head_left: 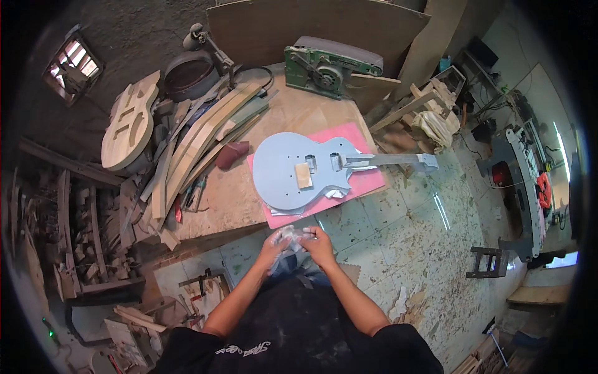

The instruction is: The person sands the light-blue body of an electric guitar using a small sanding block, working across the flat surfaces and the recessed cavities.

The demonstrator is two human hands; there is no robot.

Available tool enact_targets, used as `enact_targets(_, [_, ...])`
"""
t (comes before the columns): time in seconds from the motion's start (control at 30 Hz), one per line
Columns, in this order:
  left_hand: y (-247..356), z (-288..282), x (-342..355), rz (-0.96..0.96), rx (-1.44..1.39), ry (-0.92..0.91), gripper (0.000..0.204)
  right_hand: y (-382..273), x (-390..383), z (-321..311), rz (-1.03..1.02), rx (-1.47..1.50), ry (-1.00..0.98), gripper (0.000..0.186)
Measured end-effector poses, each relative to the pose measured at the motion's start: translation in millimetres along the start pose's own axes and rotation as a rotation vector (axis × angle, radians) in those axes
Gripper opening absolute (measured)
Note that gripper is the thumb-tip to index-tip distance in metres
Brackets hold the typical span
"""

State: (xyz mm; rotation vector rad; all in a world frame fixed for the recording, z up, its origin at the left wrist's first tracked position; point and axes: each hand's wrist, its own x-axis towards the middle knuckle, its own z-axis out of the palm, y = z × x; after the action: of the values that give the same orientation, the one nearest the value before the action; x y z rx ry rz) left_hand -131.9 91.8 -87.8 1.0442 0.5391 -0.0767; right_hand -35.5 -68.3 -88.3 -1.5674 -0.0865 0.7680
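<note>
Person stands at the front edge of the wooden bench [230, 201], both hands just off that edge, below the guitar. Right hand [319, 247] pinches crumpled translucent film [290, 239] between thumb and fingers. Left hand [270, 250] is against the same film, fingers partly covered by it; cannot tell how firmly they close. Film is bunched between the 2 hands.

Grey-blue single-cutaway electric guitar [277, 163] lies flat, face up, on a pink sheet [369, 181] at the bench's front right corner. Its neck [398, 159] points right and reaches out beyond the right edge, over the floor. 2 pickup cavities show in the face. On the face, near the cavities, rests 1 small tan block [303, 176]. White paper [335, 193] shows under the guitar's lower side.

Dark red piece [233, 155], probably cloth or abrasive, lies on the bench left of the guitar. Green belt sander [330, 68] stands at the back edge. Toward the left edge: a heap of long wood strips [208, 128], some curved; pliers-like tools [197, 192] near the front of the heap; a pale, unpainted guitar body [132, 121] propped beyond it, tilted. Lamp [198, 38] and round dark drum [188, 76] at the back left corner. Tiled floor [374, 243] to the right is strewn with debris; 1 dark stool [488, 262] there, well apart from the bench.
</note>
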Motion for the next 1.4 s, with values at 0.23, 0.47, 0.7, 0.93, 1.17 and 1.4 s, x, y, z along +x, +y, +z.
enact_targets(0.23, [4.4,-17.5,-16.3,-0.085,-0.034,0.057,0.057,-7.4,14.9,11.8,0.081,0.227,-0.131,0.03])
enact_targets(0.47, [23.0,-64.5,9.1,-0.013,0.072,0.124,0.025,-20.2,61.2,37.0,0.026,0.007,-0.206,0.026])
enact_targets(0.7, [75.6,-132.9,44.7,0.091,0.043,0.251,0.022,-14.4,186.4,28.3,-0.281,-0.713,0.331,0.053])
enact_targets(0.93, [119.3,-189.8,77.5,0.105,-0.12,0.204,0.029,-31.3,211.4,68.4,-0.115,-1.046,0.526,0.075])
enact_targets(1.17, [170.3,-174.1,101.8,-0.025,-0.248,0.028,0.051,-44.1,174.6,147.1,-0.072,0.004,-0.087,0.076])
enact_targets(1.4, [185.0,-159.9,111.9,0.177,0.127,0.032,0.038,-93.8,141.3,172.3,-0.001,0.245,-0.236,0.069])
